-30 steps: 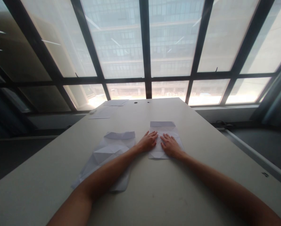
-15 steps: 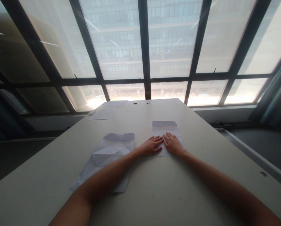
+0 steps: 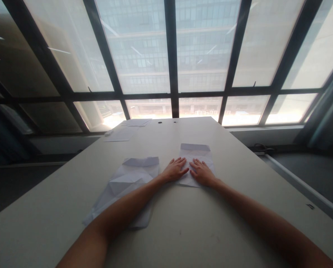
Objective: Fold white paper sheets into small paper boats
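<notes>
A white sheet of paper (image 3: 196, 151) lies on the table with its far edge folded over in a strip. My left hand (image 3: 175, 169) rests flat on its left side, fingers spread. On the same sheet, my right hand (image 3: 202, 172) presses down with its fingers out, a short gap from the left. Neither hand grips anything. To the left lies a larger creased sheet of paper (image 3: 127, 184), also folded at its far edge; my left forearm passes over it and hides part of it.
Several flat paper sheets (image 3: 119, 134) lie at the table's far left end. The long white table (image 3: 177, 238) runs towards tall windows (image 3: 144, 56). Two dark round spots (image 3: 160, 122) mark its far end. A small dark mark (image 3: 310, 206) is near the right edge.
My left hand has slid slightly left and my right hand slightly down and left, widening the gap between them. The sheet under them has turned a little.
</notes>
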The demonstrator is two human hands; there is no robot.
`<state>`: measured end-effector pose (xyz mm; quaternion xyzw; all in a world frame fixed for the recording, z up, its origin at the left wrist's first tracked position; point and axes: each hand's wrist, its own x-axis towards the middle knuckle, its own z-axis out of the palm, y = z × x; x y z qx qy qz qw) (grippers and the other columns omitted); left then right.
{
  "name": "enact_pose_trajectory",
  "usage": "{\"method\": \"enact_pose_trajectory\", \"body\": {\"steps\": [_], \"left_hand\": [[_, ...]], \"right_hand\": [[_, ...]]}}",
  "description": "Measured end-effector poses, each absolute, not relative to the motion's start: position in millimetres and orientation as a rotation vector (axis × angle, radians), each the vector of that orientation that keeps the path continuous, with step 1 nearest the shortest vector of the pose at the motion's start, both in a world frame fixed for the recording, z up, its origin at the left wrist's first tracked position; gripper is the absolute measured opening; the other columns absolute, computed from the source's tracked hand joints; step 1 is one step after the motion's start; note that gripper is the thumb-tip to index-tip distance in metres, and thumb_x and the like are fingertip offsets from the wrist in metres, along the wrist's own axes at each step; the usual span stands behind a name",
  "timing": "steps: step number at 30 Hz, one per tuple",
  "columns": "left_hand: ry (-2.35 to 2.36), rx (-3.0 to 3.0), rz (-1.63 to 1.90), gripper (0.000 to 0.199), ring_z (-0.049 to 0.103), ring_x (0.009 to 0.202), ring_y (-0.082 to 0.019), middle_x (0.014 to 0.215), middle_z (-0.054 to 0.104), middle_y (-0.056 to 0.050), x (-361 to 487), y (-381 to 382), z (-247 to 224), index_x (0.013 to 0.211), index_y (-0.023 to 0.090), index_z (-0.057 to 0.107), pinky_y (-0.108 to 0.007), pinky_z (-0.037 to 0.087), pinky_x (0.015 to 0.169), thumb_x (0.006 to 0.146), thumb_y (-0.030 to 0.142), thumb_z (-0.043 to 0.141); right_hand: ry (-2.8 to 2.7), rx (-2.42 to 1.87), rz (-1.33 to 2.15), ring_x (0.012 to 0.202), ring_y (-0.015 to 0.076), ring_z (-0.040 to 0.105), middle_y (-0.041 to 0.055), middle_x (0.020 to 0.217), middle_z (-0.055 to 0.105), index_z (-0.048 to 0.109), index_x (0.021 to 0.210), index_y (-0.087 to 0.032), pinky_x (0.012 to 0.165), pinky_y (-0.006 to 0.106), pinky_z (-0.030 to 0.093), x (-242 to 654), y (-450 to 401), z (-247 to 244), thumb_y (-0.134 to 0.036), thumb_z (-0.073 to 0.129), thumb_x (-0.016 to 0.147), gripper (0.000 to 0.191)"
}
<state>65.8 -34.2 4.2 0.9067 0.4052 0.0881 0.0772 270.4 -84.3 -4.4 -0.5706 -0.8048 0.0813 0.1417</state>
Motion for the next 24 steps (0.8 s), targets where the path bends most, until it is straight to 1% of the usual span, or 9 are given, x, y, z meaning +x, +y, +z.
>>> {"method": "enact_pose_trajectory", "body": {"steps": [3, 6, 8, 9, 11, 13, 15, 18, 24], "left_hand": [[1.221, 2.701, 0.292, 0.062, 0.025, 0.149, -0.026, 0.16, 0.034, -0.008, 66, -35, 6, 0.152, 0.025, 0.035, -0.051, 0.018, 0.121, 0.1, 0.059, 0.033], [1.163, 2.744, 0.285, 0.054, 0.025, 0.149, -0.025, 0.16, 0.033, -0.005, 66, -38, 7, 0.149, 0.03, 0.038, -0.052, 0.02, 0.12, 0.102, 0.055, 0.033], [1.141, 2.768, 0.272, 0.052, 0.026, 0.149, -0.025, 0.16, 0.033, -0.005, 66, -40, 7, 0.149, 0.03, 0.039, -0.051, 0.021, 0.12, 0.102, 0.05, 0.035], [1.134, 2.777, 0.268, 0.052, 0.026, 0.149, -0.025, 0.161, 0.032, -0.006, 66, -40, 8, 0.15, 0.029, 0.038, -0.051, 0.021, 0.12, 0.102, 0.049, 0.036], [1.122, 2.793, 0.262, 0.054, 0.026, 0.149, -0.026, 0.161, 0.031, -0.007, 66, -40, 8, 0.151, 0.027, 0.037, -0.051, 0.021, 0.12, 0.102, 0.047, 0.038], [1.12, 2.802, 0.266, 0.054, 0.026, 0.149, -0.026, 0.161, 0.032, -0.007, 65, -40, 8, 0.152, 0.026, 0.038, -0.051, 0.021, 0.12, 0.101, 0.046, 0.038], [1.126, 2.804, 0.273, 0.055, 0.027, 0.149, -0.026, 0.16, 0.033, -0.008, 65, -39, 7, 0.152, 0.025, 0.038, -0.05, 0.021, 0.121, 0.101, 0.046, 0.039], [1.138, 2.802, 0.293, 0.055, 0.029, 0.148, -0.025, 0.16, 0.034, -0.007, 66, -39, 6, 0.151, 0.025, 0.039, -0.05, 0.022, 0.12, 0.101, 0.047, 0.04], [1.162, 2.807, 0.39, 0.055, 0.037, 0.143, -0.026, 0.155, 0.043, -0.007, 66, -39, 4, 0.147, 0.026, 0.044, -0.049, 0.027, 0.119, 0.099, 0.05, 0.044]], "right_hand": [[-2.34, -1.485, 0.256, 0.148, 0.0256, 0.027, 0.013, 0.158, 0.035, 0.045, 0.149, -0.017, 0.12, 0.044, 0.019, 263, -89, -4, -0.037, 0.047, 0.096, 0.056], [-2.293, -1.376, 0.28, 0.138, 0.0223, 0.045, 0.0077, 0.147, 0.052, 0.061, 0.135, -0.023, 0.115, 0.037, 0.032, 263, -87, -1, -0.03, 0.046, 0.096, 0.042], [-2.213, -1.413, 0.27, 0.125, 0.0209, 0.058, 0.007, 0.135, 0.064, 0.066, 0.129, -0.024, 0.109, 0.034, 0.039, 267, -83, 1, -0.026, 0.042, 0.097, 0.039], [-2.175, -1.451, 0.249, 0.122, 0.0208, 0.06, 0.0077, 0.131, 0.066, 0.065, 0.13, -0.023, 0.108, 0.033, 0.04, 270, -80, 2, -0.025, 0.042, 0.097, 0.04], [-2.142, -1.519, 0.18, 0.128, 0.0219, 0.055, 0.0102, 0.137, 0.062, 0.062, 0.134, -0.019, 0.111, 0.035, 0.037, 276, -74, 1, -0.024, 0.046, 0.096, 0.041], [-2.171, -1.579, 0.132, 0.137, 0.0244, 0.046, 0.0133, 0.146, 0.052, 0.059, 0.137, -0.016, 0.116, 0.039, 0.031, 281, -70, -1, -0.028, 0.051, 0.095, 0.045], [-2.21, -1.621, 0.118, 0.141, 0.0267, 0.04, 0.0161, 0.151, 0.046, 0.055, 0.14, -0.014, 0.118, 0.043, 0.027, 284, -67, -4, -0.032, 0.051, 0.096, 0.048], [-2.242, -1.62, 0.12, 0.143, 0.0273, 0.038, 0.0181, 0.152, 0.043, 0.052, 0.143, -0.013, 0.119, 0.044, 0.026, 285, -67, -6, -0.035, 0.049, 0.097, 0.05], [-2.296, -1.559, 0.131, 0.143, 0.0258, 0.038, 0.0167, 0.153, 0.043, 0.051, 0.144, -0.016, 0.119, 0.043, 0.025, 284, -71, -4, -0.035, 0.051, 0.096, 0.051]]}}
